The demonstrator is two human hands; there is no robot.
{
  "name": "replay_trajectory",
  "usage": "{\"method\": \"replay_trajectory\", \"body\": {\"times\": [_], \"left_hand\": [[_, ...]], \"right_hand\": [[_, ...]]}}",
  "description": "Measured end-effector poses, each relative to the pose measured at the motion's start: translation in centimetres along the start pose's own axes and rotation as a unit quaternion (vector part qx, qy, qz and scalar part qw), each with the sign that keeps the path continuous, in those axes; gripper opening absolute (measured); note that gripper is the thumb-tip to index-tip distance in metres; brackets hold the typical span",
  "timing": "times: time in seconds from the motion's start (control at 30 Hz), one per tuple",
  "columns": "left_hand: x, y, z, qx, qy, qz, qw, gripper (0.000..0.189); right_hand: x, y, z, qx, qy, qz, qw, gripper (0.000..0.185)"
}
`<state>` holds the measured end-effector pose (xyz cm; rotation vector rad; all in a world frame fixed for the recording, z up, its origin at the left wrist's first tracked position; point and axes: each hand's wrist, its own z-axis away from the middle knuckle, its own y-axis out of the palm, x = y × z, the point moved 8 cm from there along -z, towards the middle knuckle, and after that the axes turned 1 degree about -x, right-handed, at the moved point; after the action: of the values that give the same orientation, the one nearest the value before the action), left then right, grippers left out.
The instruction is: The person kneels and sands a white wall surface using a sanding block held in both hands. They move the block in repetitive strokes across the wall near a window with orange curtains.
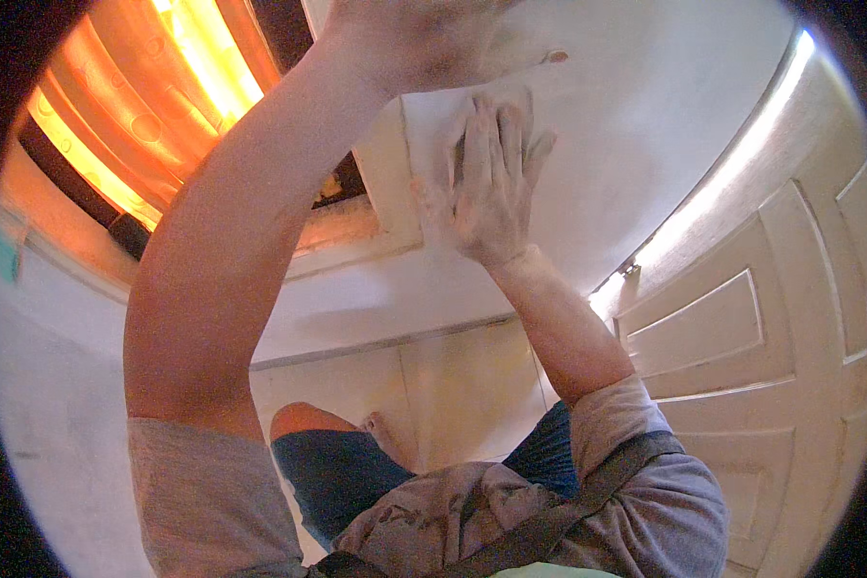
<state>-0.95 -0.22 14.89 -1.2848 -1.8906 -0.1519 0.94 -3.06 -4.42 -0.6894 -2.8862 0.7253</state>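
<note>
My left arm rises along the left side of the view and bends in at the top. My left hand (426, 47) is partly cut off by the upper edge, so its fingers cannot be made out well. Below it, my right hand (495, 180) is raised with its back towards me and its fingers spread. It looks blurred, and nothing shows in its grasp. Both hands are in front of a pale wall (621, 159), near the light frame (397, 166) of a window. Whether either palm touches the wall cannot be told.
An orange, backlit curtain (144, 108) hangs at the upper left. A cream panelled door (708, 325) stands at the right, with a bright strip of light (722, 152) above it. Beneath me are a tiled floor (469, 390) and my legs in dark shorts (339, 462).
</note>
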Motion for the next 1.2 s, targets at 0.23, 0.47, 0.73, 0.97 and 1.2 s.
{"method": "replay_trajectory", "body": {"times": [0.23, 0.47, 0.73, 0.97, 1.2], "left_hand": [[0.0, 0.5, 0.2, -0.016, -0.003, 0.029, 0.999, 0.077], [0.1, -0.2, -0.3, -0.041, -0.001, 0.025, 0.999, 0.075], [0.2, -0.6, 0.2, -0.066, 0.006, 0.033, 0.997, 0.072], [-0.4, -0.1, 0.2, -0.075, -0.003, 0.028, 0.997, 0.072], [-0.4, -0.4, -0.2, -0.054, -0.003, 0.014, 0.998, 0.072]], "right_hand": [[-0.4, 1.7, 4.8, 0.026, 0.012, -0.037, 0.999, 0.085], [-1.5, 3.4, 6.1, 0.059, 0.047, -0.010, 0.997, 0.088], [-0.3, -1.4, -1.0, 0.007, 0.055, -0.065, 0.996, 0.090], [-1.0, 0.3, 5.1, 0.067, 0.048, -0.043, 0.996, 0.092], [-0.6, 1.6, 7.5, 0.027, 0.007, -0.005, 1.000, 0.091]]}}
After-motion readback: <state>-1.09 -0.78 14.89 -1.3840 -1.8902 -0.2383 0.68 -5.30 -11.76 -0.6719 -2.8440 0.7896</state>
